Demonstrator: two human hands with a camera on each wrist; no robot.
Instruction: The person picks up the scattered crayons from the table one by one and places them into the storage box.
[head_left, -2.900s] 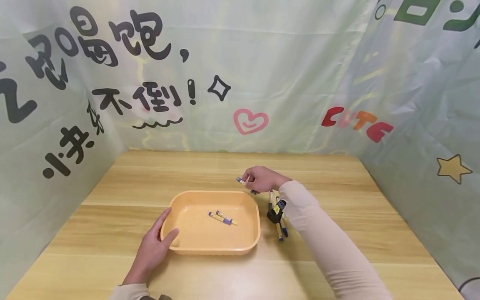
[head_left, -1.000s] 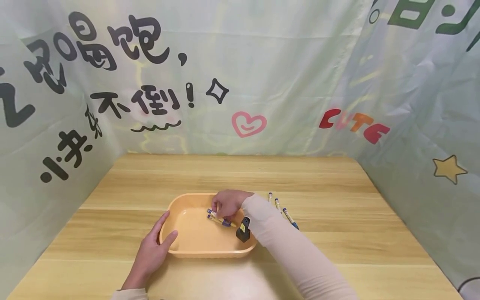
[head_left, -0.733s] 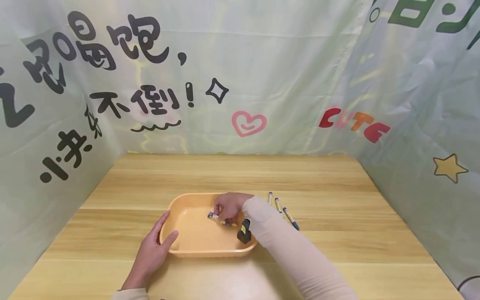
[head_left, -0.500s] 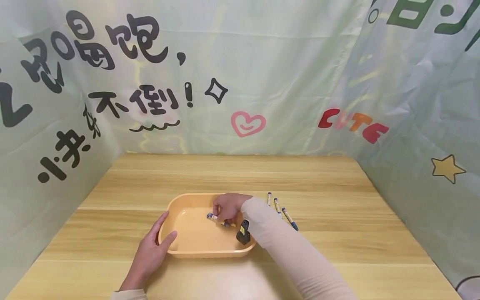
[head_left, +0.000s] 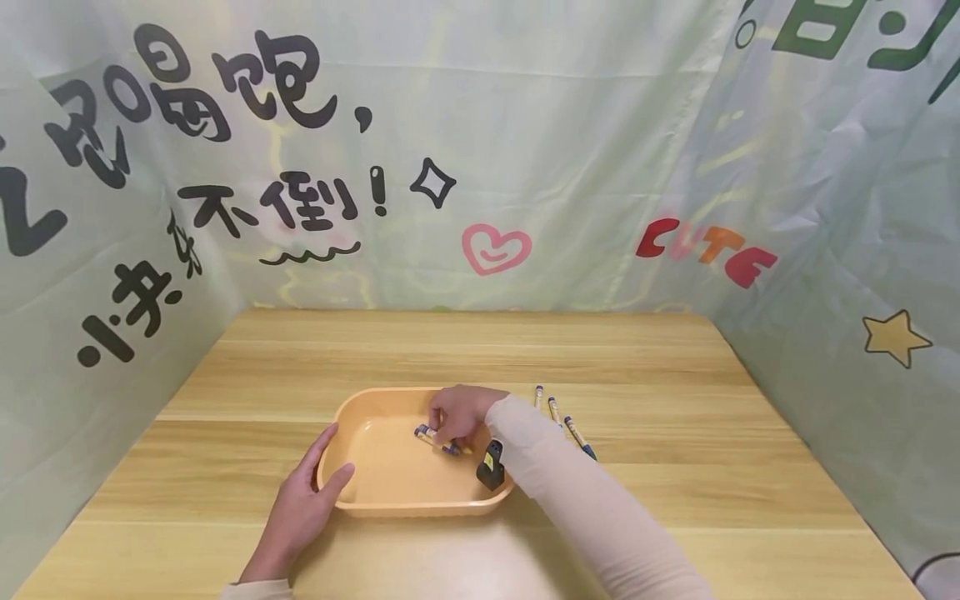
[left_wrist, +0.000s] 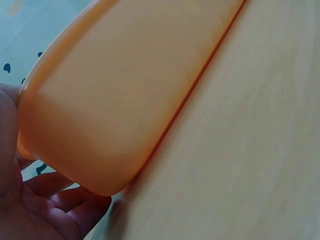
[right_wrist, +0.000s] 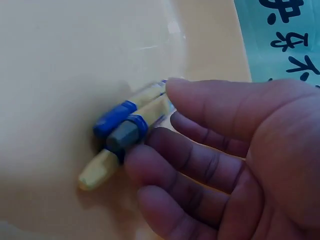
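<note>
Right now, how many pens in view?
6. In the tray: blue-capped pen, yellow-tipped pen, grey-capped pen in the right hand. On the table, right of the tray: far pen, middle pen, near pen. Sleeve may hide more.

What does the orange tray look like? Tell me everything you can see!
The tray is light orange, smooth and a bit shiny, like plastic. It is a rounded rectangle with raised sides and a rim around its open top. It looks flat on the wooden table. The left hand has its grip on the left end, thumb over the rim and fingers outside. Pens are inside, by the right hand; I can't tell if that hand touches the tray.
</note>
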